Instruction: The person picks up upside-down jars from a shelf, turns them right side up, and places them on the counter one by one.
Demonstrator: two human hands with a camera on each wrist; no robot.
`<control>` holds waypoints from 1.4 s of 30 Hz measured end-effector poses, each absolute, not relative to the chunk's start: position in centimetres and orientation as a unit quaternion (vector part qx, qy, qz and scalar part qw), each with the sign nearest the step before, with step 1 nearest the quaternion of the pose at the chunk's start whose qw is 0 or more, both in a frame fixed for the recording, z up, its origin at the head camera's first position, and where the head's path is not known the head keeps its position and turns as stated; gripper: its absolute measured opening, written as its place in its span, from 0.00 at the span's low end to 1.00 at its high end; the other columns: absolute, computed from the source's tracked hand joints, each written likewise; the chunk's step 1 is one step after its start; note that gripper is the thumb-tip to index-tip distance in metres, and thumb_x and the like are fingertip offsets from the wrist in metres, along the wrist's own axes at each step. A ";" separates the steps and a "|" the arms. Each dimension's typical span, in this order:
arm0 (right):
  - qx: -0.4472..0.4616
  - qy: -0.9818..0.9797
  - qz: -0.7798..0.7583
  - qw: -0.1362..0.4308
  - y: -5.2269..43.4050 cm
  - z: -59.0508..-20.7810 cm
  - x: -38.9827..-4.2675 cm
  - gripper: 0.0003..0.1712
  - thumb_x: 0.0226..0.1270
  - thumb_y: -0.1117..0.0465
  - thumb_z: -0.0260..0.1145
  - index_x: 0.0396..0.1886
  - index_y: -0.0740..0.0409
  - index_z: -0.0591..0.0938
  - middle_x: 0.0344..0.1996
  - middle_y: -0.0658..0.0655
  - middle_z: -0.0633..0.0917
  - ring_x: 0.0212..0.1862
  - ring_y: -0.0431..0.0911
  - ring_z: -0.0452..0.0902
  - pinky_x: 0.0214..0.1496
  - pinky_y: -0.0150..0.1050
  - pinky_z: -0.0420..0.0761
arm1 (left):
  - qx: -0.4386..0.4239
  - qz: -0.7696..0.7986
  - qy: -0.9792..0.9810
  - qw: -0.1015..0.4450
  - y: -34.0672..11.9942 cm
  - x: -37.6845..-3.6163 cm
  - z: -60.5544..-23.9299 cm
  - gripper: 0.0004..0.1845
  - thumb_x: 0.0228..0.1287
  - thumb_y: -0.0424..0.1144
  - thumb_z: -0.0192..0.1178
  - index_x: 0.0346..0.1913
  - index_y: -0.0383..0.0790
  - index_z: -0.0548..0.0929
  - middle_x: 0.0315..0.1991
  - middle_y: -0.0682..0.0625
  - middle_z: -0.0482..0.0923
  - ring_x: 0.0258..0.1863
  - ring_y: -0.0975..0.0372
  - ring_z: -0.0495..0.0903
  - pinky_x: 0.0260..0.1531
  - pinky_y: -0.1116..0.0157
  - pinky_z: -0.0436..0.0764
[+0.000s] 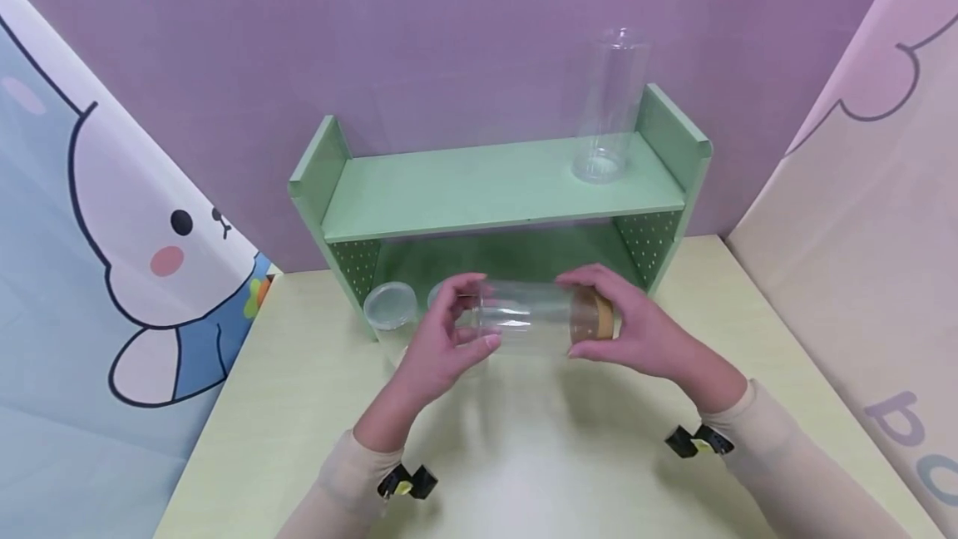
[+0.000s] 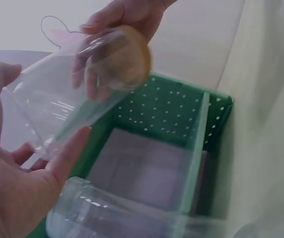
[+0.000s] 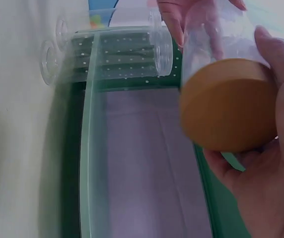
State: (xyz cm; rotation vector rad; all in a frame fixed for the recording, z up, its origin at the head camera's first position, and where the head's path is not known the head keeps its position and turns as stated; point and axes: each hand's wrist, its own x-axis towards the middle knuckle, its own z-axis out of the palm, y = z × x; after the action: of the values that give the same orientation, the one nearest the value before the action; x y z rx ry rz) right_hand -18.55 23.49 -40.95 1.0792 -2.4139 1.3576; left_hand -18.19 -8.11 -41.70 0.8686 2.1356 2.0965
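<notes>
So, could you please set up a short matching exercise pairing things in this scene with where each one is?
Things:
1. lidded jar
2. tall open jar
3. wooden lid
4. low jar

Places:
A. upright on the green shelf, on top
B. under the shelf's left end
C. sideways between the left hand and right hand
D. in the right hand's fingers

Pairs: 1-C, 2-A, 3-D, 4-B
</notes>
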 end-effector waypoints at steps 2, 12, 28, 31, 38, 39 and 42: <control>0.356 -0.797 0.480 0.084 23.7 -40.9 -18.5 0.52 0.54 0.71 0.89 0.78 0.54 0.75 0.71 0.56 0.79 0.63 0.55 0.77 0.55 0.40 0.87 | 0.281 0.698 0.659 0.005 -7.9 -18.2 -42.2 0.41 0.63 0.22 0.71 0.78 0.33 0.66 0.70 0.34 0.72 0.70 0.38 0.75 0.58 0.51 0.90; 0.360 -0.748 0.554 0.060 23.7 -40.8 -18.4 0.50 0.52 0.79 0.86 0.75 0.60 0.75 0.72 0.60 0.78 0.62 0.58 0.80 0.52 0.46 0.93 | 0.293 0.745 0.599 -0.011 -7.2 -18.0 -43.7 0.41 0.62 0.19 0.67 0.77 0.25 0.63 0.71 0.34 0.71 0.69 0.48 0.77 0.59 0.50 0.89; 0.375 -0.735 0.558 0.091 24.5 -39.6 -18.8 0.50 0.50 0.84 0.82 0.74 0.66 0.74 0.69 0.63 0.77 0.62 0.52 0.75 0.54 0.37 0.88 | 0.305 0.689 0.658 0.002 -7.3 -17.1 -42.7 0.44 0.63 0.26 0.73 0.80 0.34 0.62 0.73 0.38 0.71 0.72 0.47 0.76 0.63 0.56 0.87; 0.383 -0.706 0.588 0.097 24.7 -39.2 -19.1 0.49 0.49 0.87 0.78 0.74 0.71 0.72 0.68 0.66 0.77 0.62 0.53 0.75 0.54 0.37 0.87 | 0.311 0.661 0.683 0.009 -7.1 -16.8 -42.6 0.46 0.63 0.26 0.76 0.81 0.39 0.64 0.72 0.39 0.73 0.68 0.47 0.80 0.67 0.55 0.84; 0.421 -0.659 0.611 0.124 24.7 -38.2 -19.7 0.45 0.51 0.84 0.74 0.72 0.78 0.71 0.66 0.71 0.79 0.63 0.54 0.78 0.61 0.36 0.82 | 0.304 0.591 0.747 0.030 -6.4 -16.1 -43.1 0.49 0.62 0.36 0.82 0.81 0.46 0.64 0.73 0.51 0.75 0.72 0.58 0.77 0.69 0.54 0.81; 0.423 -0.664 0.604 0.128 24.7 -38.0 -19.7 0.45 0.52 0.84 0.75 0.72 0.78 0.72 0.66 0.71 0.79 0.63 0.54 0.78 0.61 0.36 0.82 | 0.303 0.582 0.754 0.032 -6.2 -16.1 -43.2 0.49 0.62 0.38 0.82 0.81 0.46 0.64 0.73 0.52 0.75 0.73 0.59 0.75 0.69 0.54 0.81; 0.420 -0.691 0.571 0.141 24.7 -37.6 -19.7 0.44 0.52 0.83 0.76 0.72 0.75 0.76 0.66 0.69 0.80 0.61 0.53 0.78 0.59 0.36 0.81 | 0.303 0.565 0.766 0.044 -5.7 -16.0 -43.7 0.50 0.63 0.43 0.82 0.82 0.45 0.63 0.73 0.53 0.75 0.73 0.59 0.75 0.70 0.54 0.80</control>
State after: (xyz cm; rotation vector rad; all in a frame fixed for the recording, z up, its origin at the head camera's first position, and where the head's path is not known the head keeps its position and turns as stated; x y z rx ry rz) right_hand -19.69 24.66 -37.59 1.2123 -1.9962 1.6471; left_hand -15.98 -5.73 -43.72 0.9272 2.3414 1.7273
